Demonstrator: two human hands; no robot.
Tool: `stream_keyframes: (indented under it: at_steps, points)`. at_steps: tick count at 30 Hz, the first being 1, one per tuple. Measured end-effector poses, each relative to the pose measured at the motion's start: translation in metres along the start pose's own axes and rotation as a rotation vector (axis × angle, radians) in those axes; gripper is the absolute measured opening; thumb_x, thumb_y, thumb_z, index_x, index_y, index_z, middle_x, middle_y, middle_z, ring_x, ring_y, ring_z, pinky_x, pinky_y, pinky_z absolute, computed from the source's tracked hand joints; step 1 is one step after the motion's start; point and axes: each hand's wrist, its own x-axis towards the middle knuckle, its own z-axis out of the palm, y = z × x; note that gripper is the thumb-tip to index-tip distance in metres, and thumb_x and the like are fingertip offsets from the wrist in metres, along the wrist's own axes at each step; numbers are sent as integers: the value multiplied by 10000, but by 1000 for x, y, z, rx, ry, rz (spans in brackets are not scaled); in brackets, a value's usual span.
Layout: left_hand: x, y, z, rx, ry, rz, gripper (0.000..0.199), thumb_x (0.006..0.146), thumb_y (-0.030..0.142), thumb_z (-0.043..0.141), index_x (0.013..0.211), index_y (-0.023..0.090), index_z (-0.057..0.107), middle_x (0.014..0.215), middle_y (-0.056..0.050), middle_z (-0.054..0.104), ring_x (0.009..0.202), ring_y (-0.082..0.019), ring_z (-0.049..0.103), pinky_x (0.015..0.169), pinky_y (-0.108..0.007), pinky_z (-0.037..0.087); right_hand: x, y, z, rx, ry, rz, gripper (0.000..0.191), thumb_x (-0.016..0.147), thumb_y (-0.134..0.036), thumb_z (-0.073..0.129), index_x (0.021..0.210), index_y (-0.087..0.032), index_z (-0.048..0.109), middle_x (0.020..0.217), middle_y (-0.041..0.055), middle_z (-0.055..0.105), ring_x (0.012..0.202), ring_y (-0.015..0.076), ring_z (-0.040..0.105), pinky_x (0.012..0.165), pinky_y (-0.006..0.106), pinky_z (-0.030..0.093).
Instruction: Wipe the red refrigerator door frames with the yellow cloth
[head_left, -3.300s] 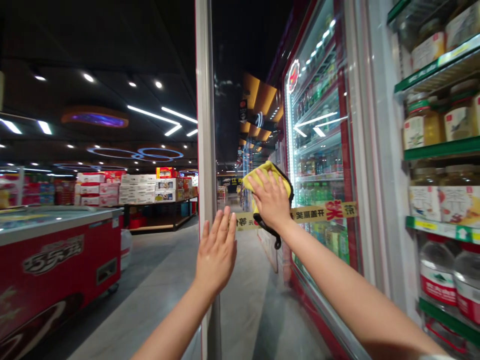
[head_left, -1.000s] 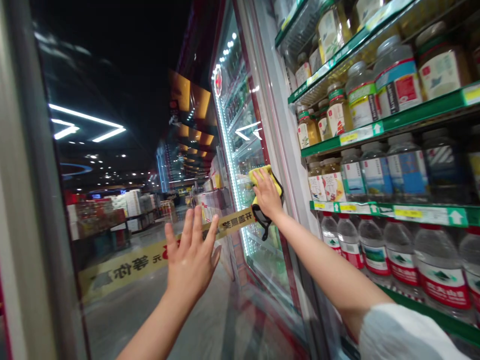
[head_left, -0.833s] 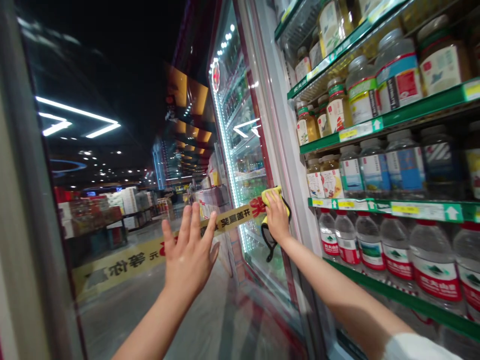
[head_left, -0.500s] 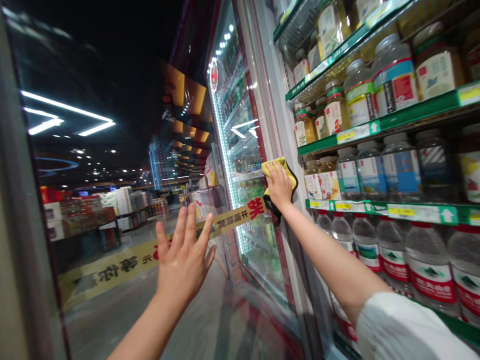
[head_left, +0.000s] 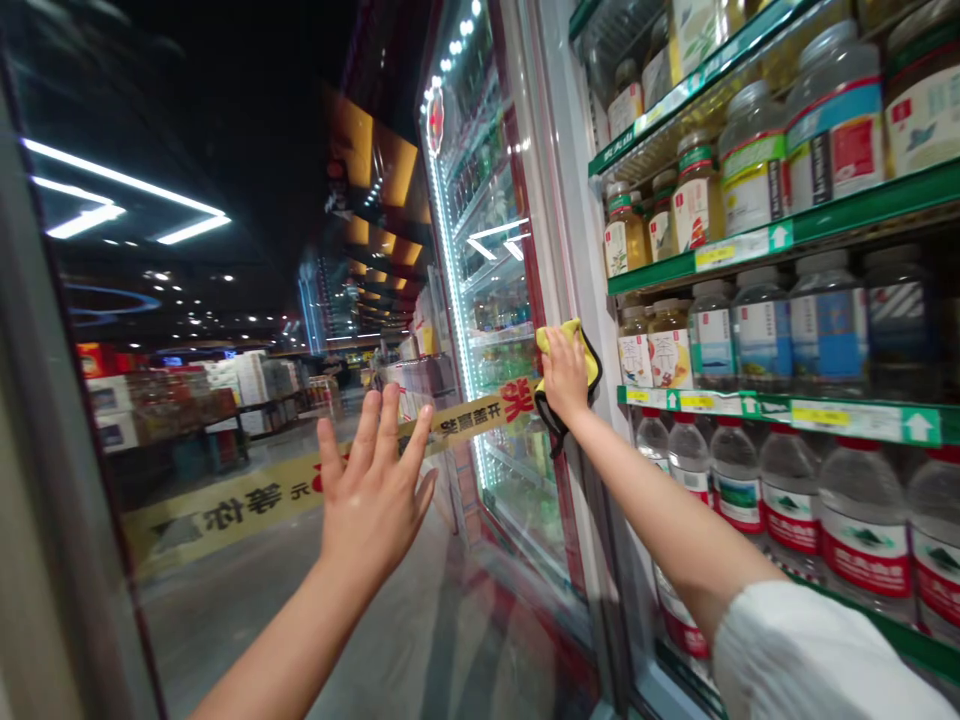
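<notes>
A glass door [head_left: 300, 610] with a yellow lettered strip [head_left: 480, 422] across it fills the left and middle of the view. Against the glass, my left hand [head_left: 375, 480] is spread flat with its fingers apart and nothing in it. My right hand [head_left: 565, 375] presses a yellow cloth [head_left: 577, 333] with a black edge onto the light frame [head_left: 551, 230] at the door's right side. Its fingers lie over the cloth, and part of the cloth hangs below the hand.
Right of the frame, green-edged shelves [head_left: 847, 226] hold rows of drink bottles [head_left: 870, 520], close to my right forearm. Through or in the glass show a lit cooler [head_left: 487, 270], stacked goods [head_left: 251, 380] and ceiling lights.
The view has shifted slightly, so the shelves sit further right. My right hand and the cloth appear slightly further right, still at the frame. My left hand stays spread at the glass.
</notes>
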Motion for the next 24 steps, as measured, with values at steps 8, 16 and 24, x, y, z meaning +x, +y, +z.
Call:
stream_keyframes:
  at_steps: [8,16,24]
  points:
    - [-1,-1,2,17,-12,-7,724,890,367,658,1554,274,387,1681,-127,99,1571,-318,146,1243,-626,-56,-84,-28,-7,304,-62,-207,631,930,-133,430,1545,-261,370,1647,75,352,1533,194,308,1242,439,331]
    - [-1,-1,2,32,-22,0,720,883,344,651,1552,271,395,1680,-132,91,1571,-325,144,1239,-639,-47,-17,-74,5,255,170,50,423,992,-261,420,1391,-190,540,1619,150,333,1505,244,346,1213,456,347]
    - [-11,-13,-10,85,-83,50,729,885,379,659,1555,268,392,1686,-118,133,1567,-299,184,1279,-537,4,-87,-86,-3,270,22,-146,526,918,-131,412,1394,-282,579,1558,78,478,1497,255,367,1218,567,301]
